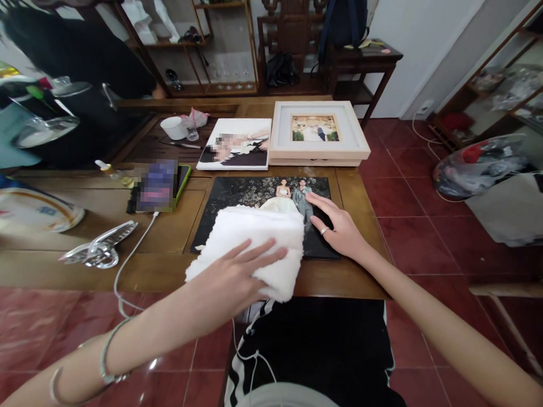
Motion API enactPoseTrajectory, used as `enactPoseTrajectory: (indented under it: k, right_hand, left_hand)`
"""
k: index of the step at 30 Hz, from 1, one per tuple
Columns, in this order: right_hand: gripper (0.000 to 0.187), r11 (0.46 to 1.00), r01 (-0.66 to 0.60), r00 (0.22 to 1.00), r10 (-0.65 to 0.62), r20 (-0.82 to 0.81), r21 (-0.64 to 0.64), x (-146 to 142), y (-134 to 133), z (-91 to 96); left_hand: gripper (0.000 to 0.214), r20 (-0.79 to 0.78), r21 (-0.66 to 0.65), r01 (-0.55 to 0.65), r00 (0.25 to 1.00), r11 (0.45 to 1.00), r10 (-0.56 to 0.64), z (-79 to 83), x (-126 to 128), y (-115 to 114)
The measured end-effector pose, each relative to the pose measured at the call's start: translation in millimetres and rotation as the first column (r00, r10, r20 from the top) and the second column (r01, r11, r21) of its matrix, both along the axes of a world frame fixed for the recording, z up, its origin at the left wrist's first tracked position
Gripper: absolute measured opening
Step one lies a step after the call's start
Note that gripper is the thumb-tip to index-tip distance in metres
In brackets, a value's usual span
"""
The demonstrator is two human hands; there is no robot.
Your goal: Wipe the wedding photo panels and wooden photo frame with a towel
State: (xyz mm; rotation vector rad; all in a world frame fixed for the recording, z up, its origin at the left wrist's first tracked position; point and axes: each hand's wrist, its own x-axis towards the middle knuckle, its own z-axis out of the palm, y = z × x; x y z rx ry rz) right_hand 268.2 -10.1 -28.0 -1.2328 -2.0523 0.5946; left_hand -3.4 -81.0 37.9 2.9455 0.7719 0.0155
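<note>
My left hand (241, 271) lies on a white fluffy cloth (234, 229), its fingers spread flat over the top. The cloth covers the near left part of a dark wedding photo panel (249, 187) lying on the wooden table. A couple shows in the uncovered part. My right hand (338, 224) rests at the panel's right side, fingers apart, with fingertips touching its surface near the printed couple; some of its fingers are hidden. Beyond the panel are a white-edged photo panel (235, 157) and a pale wooden framed photo box (319, 151).
Left on the table (161, 267) are a phone (157, 186) with a white cable (134, 251), a clear hair claw clip (101, 244), a dropper bottle (113, 172) and a white cup (173, 127). A person in dark clothing (75, 57) is at the far left. Bags (484, 165) lie right.
</note>
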Motion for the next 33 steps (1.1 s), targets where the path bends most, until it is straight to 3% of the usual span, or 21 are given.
enactPoseTrajectory:
  k: [6, 12, 17, 22, 33]
  right_hand:
    - [0.045, 1.000, 0.002, 1.000, -0.002, 0.000, 0.001, -1, -1, 1.0]
    - [0.045, 1.000, -0.005, 1.000, 0.005, -0.003, 0.010, -1, 0, 0.2]
    - [0.047, 1.000, 0.004, 1.000, -0.004, -0.007, -0.001, -1, 0, 0.4]
    - [0.045, 1.000, -0.019, 1.000, 0.019, -0.010, 0.018, -1, 1, 0.2]
    - [0.043, 0.999, -0.030, 0.999, 0.031, -0.023, 0.032, 0, 3, -2.9]
  left_hand:
    - [0.034, -0.055, -0.052, -0.155, 0.987, 0.987, 0.152, -0.5, -10, 50]
    - [0.046, -0.023, 0.077, -0.241, 0.970, 0.967, 0.244, -17.2, -5, 110]
    - [0.045, 0.031, 0.168, -0.250, 0.968, 0.954, 0.249, -28.4, 4, 126]
    - [0.043, 0.000, 0.155, -0.226, 0.973, 0.962, 0.229, -23.9, 6, 100]
    - [0.028, 0.009, 0.042, -0.094, 0.996, 0.995, 0.093, -2.7, -4, -18]
